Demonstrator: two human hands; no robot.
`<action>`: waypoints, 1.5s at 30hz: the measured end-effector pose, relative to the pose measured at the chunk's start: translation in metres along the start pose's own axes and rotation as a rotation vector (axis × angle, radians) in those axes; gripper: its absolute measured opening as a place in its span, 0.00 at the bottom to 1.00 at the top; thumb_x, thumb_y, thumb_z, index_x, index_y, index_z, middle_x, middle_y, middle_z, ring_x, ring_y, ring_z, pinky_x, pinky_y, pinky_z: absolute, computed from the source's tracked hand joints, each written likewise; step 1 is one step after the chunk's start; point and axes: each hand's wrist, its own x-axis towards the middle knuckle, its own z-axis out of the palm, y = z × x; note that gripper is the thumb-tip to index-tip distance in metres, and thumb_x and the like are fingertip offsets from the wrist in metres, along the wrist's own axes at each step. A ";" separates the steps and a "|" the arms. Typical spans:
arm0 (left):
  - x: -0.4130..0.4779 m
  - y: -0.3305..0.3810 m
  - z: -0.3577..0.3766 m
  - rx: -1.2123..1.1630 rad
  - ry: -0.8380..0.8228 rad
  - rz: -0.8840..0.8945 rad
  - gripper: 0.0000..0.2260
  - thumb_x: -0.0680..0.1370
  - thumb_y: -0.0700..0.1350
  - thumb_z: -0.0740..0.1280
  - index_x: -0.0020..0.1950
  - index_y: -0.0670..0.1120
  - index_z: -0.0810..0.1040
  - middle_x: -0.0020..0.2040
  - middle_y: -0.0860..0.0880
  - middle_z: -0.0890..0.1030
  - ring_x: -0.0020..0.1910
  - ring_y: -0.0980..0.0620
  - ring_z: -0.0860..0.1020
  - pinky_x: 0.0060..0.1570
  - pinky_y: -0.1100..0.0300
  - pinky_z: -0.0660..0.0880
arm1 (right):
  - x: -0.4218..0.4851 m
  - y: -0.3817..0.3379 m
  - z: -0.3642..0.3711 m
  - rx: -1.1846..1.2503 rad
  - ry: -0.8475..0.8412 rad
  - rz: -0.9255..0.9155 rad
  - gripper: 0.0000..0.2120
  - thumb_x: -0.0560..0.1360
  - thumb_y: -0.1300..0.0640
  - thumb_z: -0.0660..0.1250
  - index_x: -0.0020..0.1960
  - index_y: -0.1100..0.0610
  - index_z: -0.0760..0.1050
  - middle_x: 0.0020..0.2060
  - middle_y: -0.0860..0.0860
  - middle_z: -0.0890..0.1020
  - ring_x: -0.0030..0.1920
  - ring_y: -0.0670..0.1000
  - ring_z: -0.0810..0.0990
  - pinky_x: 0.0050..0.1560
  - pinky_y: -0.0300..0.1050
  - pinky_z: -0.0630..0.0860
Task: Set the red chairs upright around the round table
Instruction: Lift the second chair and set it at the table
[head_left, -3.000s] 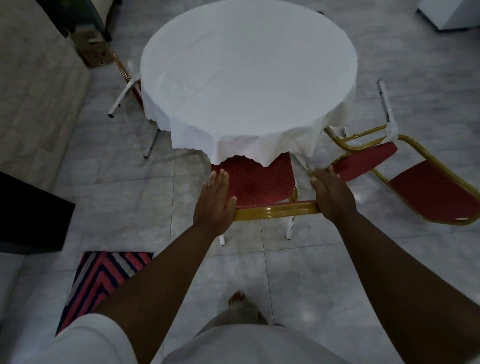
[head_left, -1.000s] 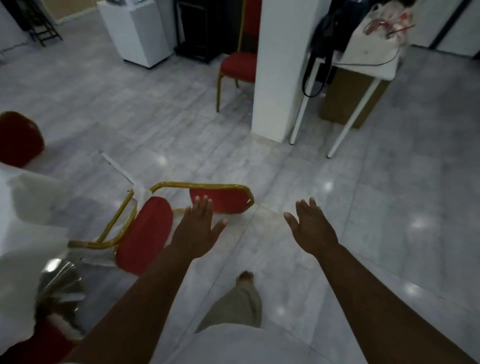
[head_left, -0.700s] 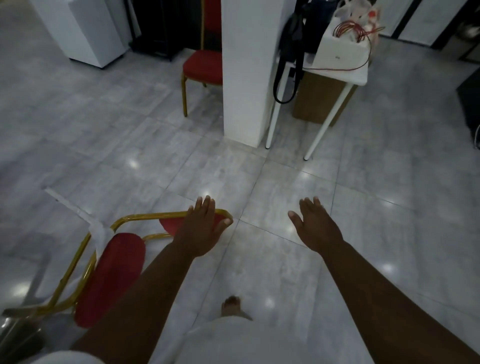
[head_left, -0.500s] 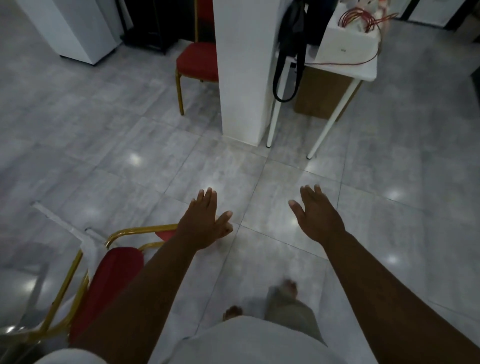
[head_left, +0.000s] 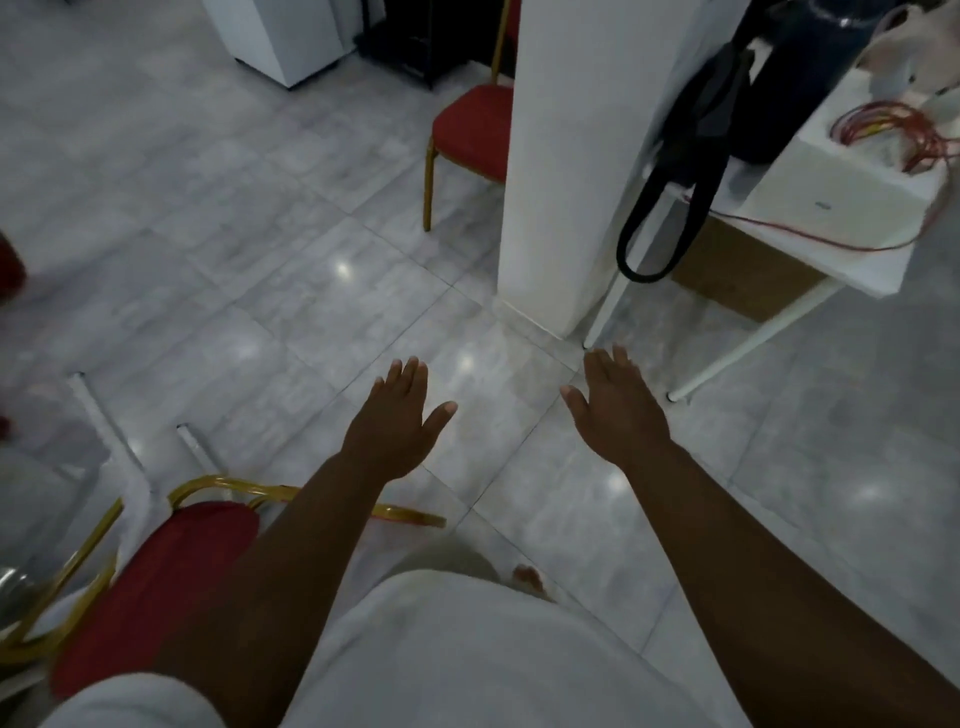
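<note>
While chair (head_left: 156, 571) tipped: both hands (head_left: 511, 421) empty.

A tipped chair (head_left: 156, 566) is seen on the floor (head_left: 291, 291) at lower left; an upright chair (head_left: 470, 135) is placed behind the pillar (head_left: 566, 156), left of the desk (head_left: 878, 260).

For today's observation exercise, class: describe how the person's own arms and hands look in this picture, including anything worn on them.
Both forearms are bare, with no watch, bracelet or glove. The left hand and right hand show no rings or markings that can be made out in the dim light. A light-coloured short sleeve covers the left upper arm at the bottom edge. The right upper arm lies outside the picture.
</note>
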 end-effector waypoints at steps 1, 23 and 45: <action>0.008 -0.001 -0.003 0.001 0.003 -0.026 0.41 0.75 0.68 0.41 0.77 0.41 0.47 0.79 0.43 0.48 0.78 0.47 0.43 0.75 0.51 0.44 | 0.019 0.000 -0.003 -0.001 -0.014 -0.023 0.31 0.80 0.44 0.53 0.75 0.64 0.57 0.75 0.61 0.61 0.77 0.59 0.50 0.76 0.54 0.50; 0.319 -0.183 -0.166 -0.031 0.204 -0.429 0.40 0.76 0.68 0.42 0.77 0.41 0.47 0.79 0.43 0.47 0.78 0.46 0.43 0.76 0.49 0.44 | 0.507 -0.159 -0.040 -0.129 -0.135 -0.472 0.32 0.80 0.42 0.51 0.75 0.64 0.56 0.75 0.61 0.60 0.77 0.60 0.51 0.76 0.56 0.52; 0.180 -0.165 -0.115 -0.572 0.563 -1.821 0.34 0.80 0.63 0.45 0.77 0.40 0.53 0.78 0.40 0.52 0.78 0.42 0.48 0.75 0.47 0.51 | 0.528 -0.516 0.095 -0.389 -0.532 -1.881 0.39 0.77 0.38 0.40 0.75 0.66 0.56 0.75 0.63 0.60 0.77 0.61 0.51 0.76 0.54 0.50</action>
